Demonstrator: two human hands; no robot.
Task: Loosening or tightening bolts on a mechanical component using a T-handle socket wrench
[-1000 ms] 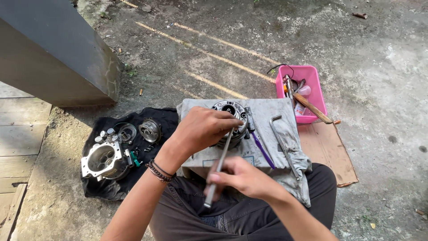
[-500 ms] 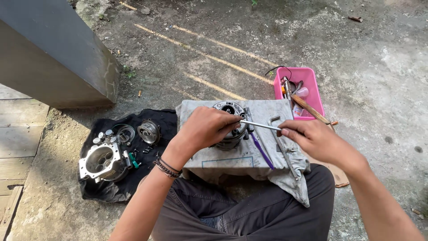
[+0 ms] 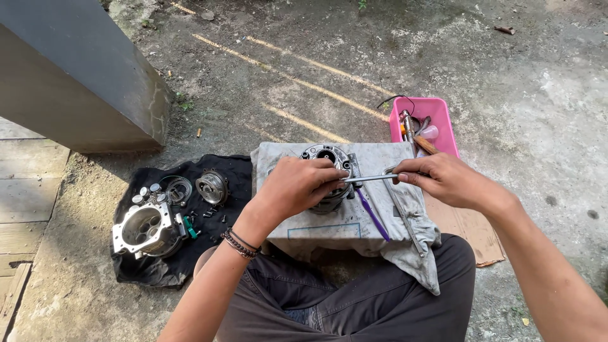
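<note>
My left hand (image 3: 292, 188) rests over a round metal engine part (image 3: 325, 158) that sits on a grey cloth (image 3: 373, 221) draped over a block in front of my lap. My right hand (image 3: 437, 177) grips the handle end of a thin metal tool (image 3: 368, 178), held level, its tip reaching under my left fingers at the part. A purple-handled tool (image 3: 372, 215) lies on the cloth just below.
A pink tray (image 3: 446, 123) with tools stands behind the cloth at the right. On a black cloth (image 3: 158, 266) at the left lie a metal housing (image 3: 142, 229), a round part (image 3: 211, 187) and small bolts. A dark pillar (image 3: 76, 76) stands far left. Cardboard (image 3: 468, 234) lies under my right arm.
My right hand has swung the thin tool from upright near my lap out to the right, so it lies level and points at the engine part. My left hand stayed on the part.
</note>
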